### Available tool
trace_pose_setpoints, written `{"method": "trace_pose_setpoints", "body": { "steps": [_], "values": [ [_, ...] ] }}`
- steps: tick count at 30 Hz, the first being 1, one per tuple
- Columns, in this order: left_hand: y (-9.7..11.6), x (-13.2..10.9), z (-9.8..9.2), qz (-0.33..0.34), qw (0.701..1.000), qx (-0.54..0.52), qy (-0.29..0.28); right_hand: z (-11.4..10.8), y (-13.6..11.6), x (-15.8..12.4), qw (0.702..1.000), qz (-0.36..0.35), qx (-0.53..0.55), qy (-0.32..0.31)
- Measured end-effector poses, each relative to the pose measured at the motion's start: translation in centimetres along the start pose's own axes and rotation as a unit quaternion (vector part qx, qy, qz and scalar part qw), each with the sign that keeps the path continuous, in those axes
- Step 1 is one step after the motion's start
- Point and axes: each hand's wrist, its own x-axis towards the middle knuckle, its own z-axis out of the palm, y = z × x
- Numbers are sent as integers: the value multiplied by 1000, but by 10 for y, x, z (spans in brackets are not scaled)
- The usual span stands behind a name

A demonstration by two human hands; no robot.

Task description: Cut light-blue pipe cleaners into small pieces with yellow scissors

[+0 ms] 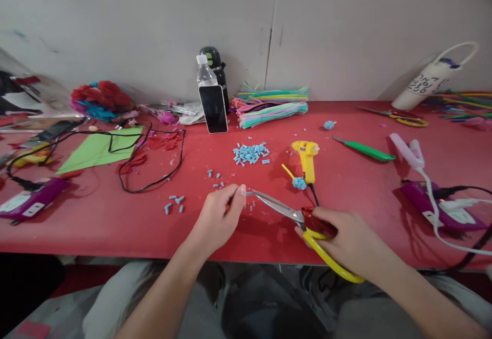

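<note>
My right hand point(346, 239) is wrapped round the red and yellow handles of the scissors point(280, 207). Their blades point left, with the tips close to the fingertips of my left hand point(226, 208). The thumb and fingers of that left hand are pinched together, and a small blue piece point(249, 193) shows right beside them, near the blade tips. Beyond the hands lies a pile of short blue pieces point(250, 153). Several more blue pieces point(175, 202) are scattered left of my left hand. A blue cluster on a yellow stick point(299, 183) rests beside the yellow glue gun point(306, 161).
On the red table point(115, 226), a phone point(213, 108) leans against bottles at the back, beside bundled pipe cleaners point(272, 107). A green cutter point(369, 150), another pair of scissors point(403, 117) and a purple power strip point(438, 208) are right. A black cable point(154, 183) loops on the left.
</note>
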Motion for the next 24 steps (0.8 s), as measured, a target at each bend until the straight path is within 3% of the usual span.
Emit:
{"method": "trace_pose_setpoints", "body": {
  "steps": [15,24],
  "values": [
    [-2,0,0,20,1000,9,-2,1,3,2,1000,-10,-10,22],
    [-1,0,-1,27,999,21,-9,0,2,3,1000,1,-9,1]
  ]
}}
